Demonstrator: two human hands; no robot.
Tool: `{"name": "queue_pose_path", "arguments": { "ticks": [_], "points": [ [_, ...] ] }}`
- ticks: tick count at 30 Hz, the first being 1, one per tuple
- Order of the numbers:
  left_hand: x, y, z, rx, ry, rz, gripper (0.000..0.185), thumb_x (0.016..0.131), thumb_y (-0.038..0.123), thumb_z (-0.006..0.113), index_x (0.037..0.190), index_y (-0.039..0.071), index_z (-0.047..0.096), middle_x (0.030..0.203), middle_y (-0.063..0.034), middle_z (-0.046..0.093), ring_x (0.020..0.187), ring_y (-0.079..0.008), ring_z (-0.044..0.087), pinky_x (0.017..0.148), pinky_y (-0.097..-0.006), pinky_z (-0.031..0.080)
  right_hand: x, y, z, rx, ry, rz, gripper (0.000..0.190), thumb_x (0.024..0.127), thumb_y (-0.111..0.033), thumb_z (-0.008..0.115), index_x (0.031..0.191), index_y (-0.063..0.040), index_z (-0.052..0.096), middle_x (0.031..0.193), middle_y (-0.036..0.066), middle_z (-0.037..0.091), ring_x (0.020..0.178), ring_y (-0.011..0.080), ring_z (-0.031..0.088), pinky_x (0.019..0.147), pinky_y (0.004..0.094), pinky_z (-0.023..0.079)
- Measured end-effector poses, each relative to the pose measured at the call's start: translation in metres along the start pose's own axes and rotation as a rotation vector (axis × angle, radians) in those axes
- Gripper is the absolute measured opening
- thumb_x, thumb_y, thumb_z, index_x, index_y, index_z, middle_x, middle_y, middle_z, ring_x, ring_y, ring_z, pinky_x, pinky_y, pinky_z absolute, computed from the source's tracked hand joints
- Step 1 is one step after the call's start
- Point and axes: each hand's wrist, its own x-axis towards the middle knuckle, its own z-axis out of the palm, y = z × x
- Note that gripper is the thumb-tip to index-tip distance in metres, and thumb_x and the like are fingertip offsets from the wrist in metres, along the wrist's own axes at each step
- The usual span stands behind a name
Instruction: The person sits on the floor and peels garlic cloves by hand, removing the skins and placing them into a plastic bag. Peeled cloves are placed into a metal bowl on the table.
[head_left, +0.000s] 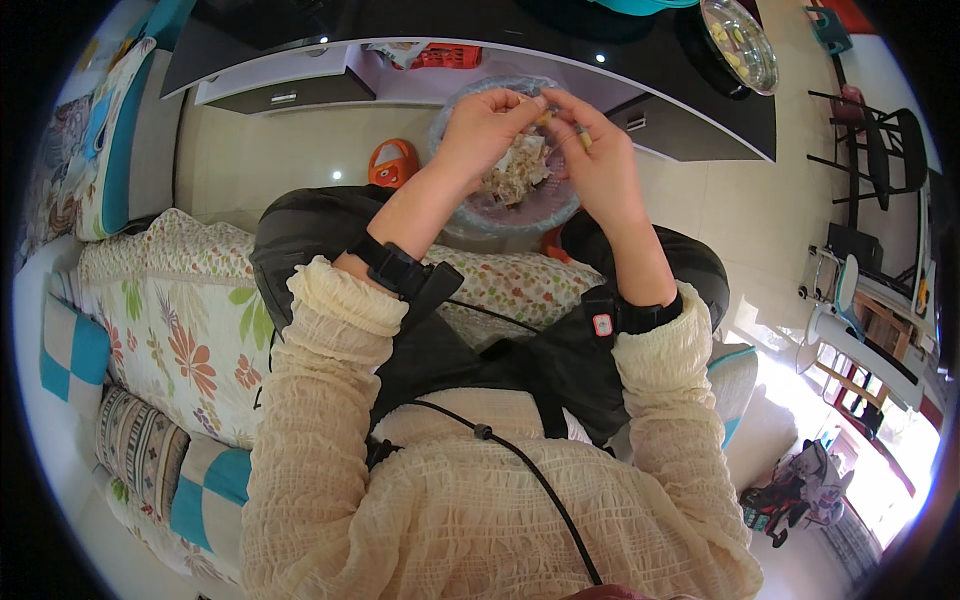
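Note:
My left hand (484, 135) and my right hand (596, 154) meet over a waste bin with a clear plastic liner (450, 217). A small yellowish piece (544, 118), perhaps a garlic clove, is pinched between the fingertips of both hands. Another pale yellow piece (585, 139) shows against the fingers of my right hand. Beneath the hands, crumpled whitish and tan papery scraps (516, 174) lie in the bin. The fingers partly hide the small piece, so its exact kind is unclear.
A low cabinet with a black top (450, 26) spans the far side. On its right end stands a steel bowl (765, 56) holding yellowish pieces. An orange slipper (393, 163) lies on the floor left of the bin. A floral-covered sofa (180, 337) is beneath me.

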Motion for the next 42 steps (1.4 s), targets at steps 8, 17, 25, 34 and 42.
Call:
{"name": "queue_pose_path", "arguments": {
  "ticks": [8,17,25,34,42],
  "points": [
    [-0.006,0.005,0.003,-0.291,-0.169,-0.131,0.029,0.103,0.036,0.057,0.107,0.008,0.064,0.073,0.0080,0.044,0.058,-0.0022,0.033,0.050,-0.0203,0.024,-0.002,-0.005,0.004,-0.095,0.100,-0.023,0.025,0.090,-0.008,0.069,0.115,-0.004,0.072,0.096,0.016,0.073,0.084,0.0262,0.071,0.075,0.0323,0.054],
    [-0.006,0.008,0.000,-0.288,-0.114,-0.173,0.035,0.100,0.044,0.060,0.095,0.009,0.062,0.077,0.0073,0.046,0.058,-0.0026,0.033,0.049,-0.0203,0.022,-0.003,-0.005,0.002,-0.154,0.073,-0.226,0.018,0.091,-0.006,0.067,0.107,-0.001,0.071,0.095,0.017,0.072,0.083,0.0325,0.071,0.072,0.0353,0.054],
    [-0.004,0.008,-0.009,-0.387,-0.175,-0.274,0.039,0.098,0.046,0.063,0.088,0.008,0.065,0.079,0.0054,0.054,0.060,-0.0024,0.039,0.050,-0.0186,0.027,-0.005,-0.011,-0.005,-0.255,0.016,-0.381,0.015,0.089,-0.003,0.067,0.103,0.000,0.069,0.090,0.018,0.070,0.081,0.0366,0.068,0.069,0.0377,0.054],
    [-0.004,0.009,-0.008,-0.342,-0.187,-0.317,0.035,0.101,0.044,0.058,0.094,0.009,0.062,0.080,0.0063,0.055,0.059,-0.0007,0.042,0.047,-0.0155,0.029,-0.010,-0.008,0.004,-0.371,0.133,-0.519,0.014,0.085,-0.002,0.070,0.100,-0.002,0.072,0.083,0.013,0.069,0.067,0.0269,0.067,0.060,0.0317,0.051],
    [-0.005,0.009,-0.005,-0.268,-0.170,-0.292,0.037,0.101,0.046,0.059,0.093,0.009,0.062,0.079,0.0059,0.056,0.059,-0.0017,0.044,0.049,-0.0164,0.032,-0.011,-0.004,0.006,-0.315,0.189,-0.465,0.013,0.088,-0.002,0.067,0.100,-0.001,0.072,0.078,0.011,0.069,0.063,0.0200,0.066,0.059,0.0287,0.051]
  ]
}}
